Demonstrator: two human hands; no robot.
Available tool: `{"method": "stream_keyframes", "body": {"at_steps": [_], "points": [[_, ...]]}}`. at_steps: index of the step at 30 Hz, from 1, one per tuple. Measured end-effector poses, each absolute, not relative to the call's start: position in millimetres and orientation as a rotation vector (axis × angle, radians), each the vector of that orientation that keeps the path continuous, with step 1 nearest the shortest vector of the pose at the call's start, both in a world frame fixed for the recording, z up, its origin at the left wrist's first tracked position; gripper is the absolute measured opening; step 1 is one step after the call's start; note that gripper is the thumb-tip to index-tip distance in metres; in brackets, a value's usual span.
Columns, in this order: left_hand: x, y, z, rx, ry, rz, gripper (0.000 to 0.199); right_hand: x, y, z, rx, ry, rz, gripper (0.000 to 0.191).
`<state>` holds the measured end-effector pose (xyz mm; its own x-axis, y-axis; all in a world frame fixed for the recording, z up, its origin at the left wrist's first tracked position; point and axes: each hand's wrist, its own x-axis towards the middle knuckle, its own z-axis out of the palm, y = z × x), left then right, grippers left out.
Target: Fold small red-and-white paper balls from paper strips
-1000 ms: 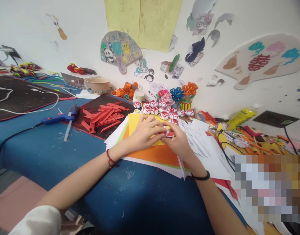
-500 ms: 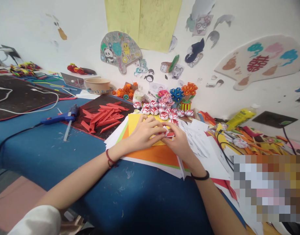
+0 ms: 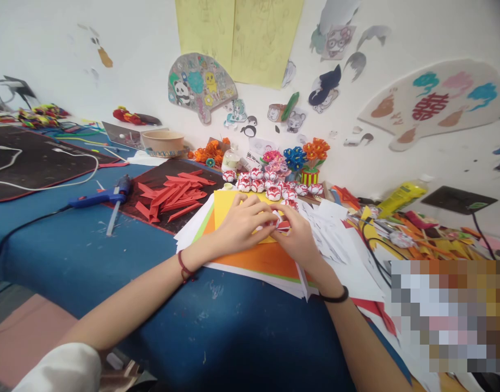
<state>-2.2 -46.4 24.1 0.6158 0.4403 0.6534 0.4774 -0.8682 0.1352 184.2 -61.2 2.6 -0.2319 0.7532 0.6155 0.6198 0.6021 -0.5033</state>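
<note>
Over a stack of coloured paper, my left hand (image 3: 247,220) and my right hand (image 3: 295,235) meet at the fingertips. Between them they pinch a small red and white folded-paper piece (image 3: 279,223), mostly covered by my fingers. Yellow paper (image 3: 222,209) lies on top of the stack, with orange paper (image 3: 261,262) showing below it. Just beyond my hands sit several finished-looking red and white paper flowers (image 3: 273,190). To the left, a pile of folded red paper strips (image 3: 172,195) rests on a dark mat (image 3: 207,202).
A blue glue gun (image 3: 103,197) with its cord lies on the blue tabletop (image 3: 152,250) at left. Behind stand a round bowl (image 3: 164,143), a small bottle (image 3: 230,159) and a striped pot (image 3: 309,176) of orange flowers. White paper sheets (image 3: 329,239) and a yellow bottle (image 3: 402,196) are at right.
Both hands stay in nearly the same place, still holding the paper piece. My fingers shift only slightly around it.
</note>
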Motion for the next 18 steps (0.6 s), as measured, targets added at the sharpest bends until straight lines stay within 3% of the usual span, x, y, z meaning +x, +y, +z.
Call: {"method": "stream_keyframes", "body": {"at_steps": [10,18], "points": [[8,-43,8,-2.642,-1.092,-1.375,0.005,180,-63,-1,-1.107,-1.919,0.096,0.036],[5,-37,11,-2.7,-1.317,-1.657,0.015,188,-63,10,-1.102,-1.885,0.086,0.035]]}}
